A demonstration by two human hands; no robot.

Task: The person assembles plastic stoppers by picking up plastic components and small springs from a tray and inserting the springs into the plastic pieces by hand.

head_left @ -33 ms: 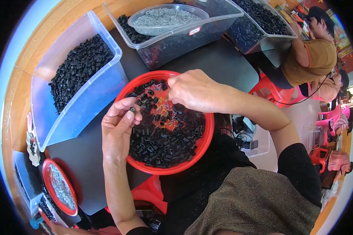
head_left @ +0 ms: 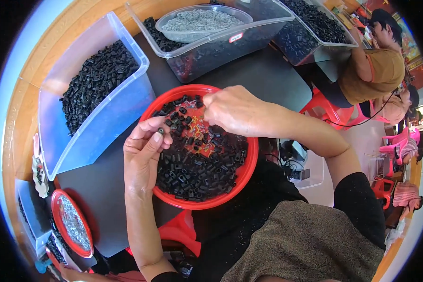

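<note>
Between the thumb and fingertips of my left hand point(head_left: 145, 145) is a small black plastic tube point(head_left: 161, 130), its hollow end facing up. That hand is at the left rim of a round red tray point(head_left: 252, 162). Many loose black plastic tubes point(head_left: 199, 176) lie heaped in the tray's near half, with fewer around its patterned red middle. My right hand point(head_left: 230, 110) hangs over the tray's far right side with its fingers curled together. Whatever its fingertips hold, if anything, is hidden behind the hand.
A clear bin point(head_left: 143, 66) of black pieces stands left. Behind the tray, another bin point(head_left: 211, 61) carries a bowl point(head_left: 162, 23) of small clear pieces. A third bin point(head_left: 336, 44) is far right, beside a seated person point(head_left: 376, 70). A red dish point(head_left: 90, 244) lies lower left.
</note>
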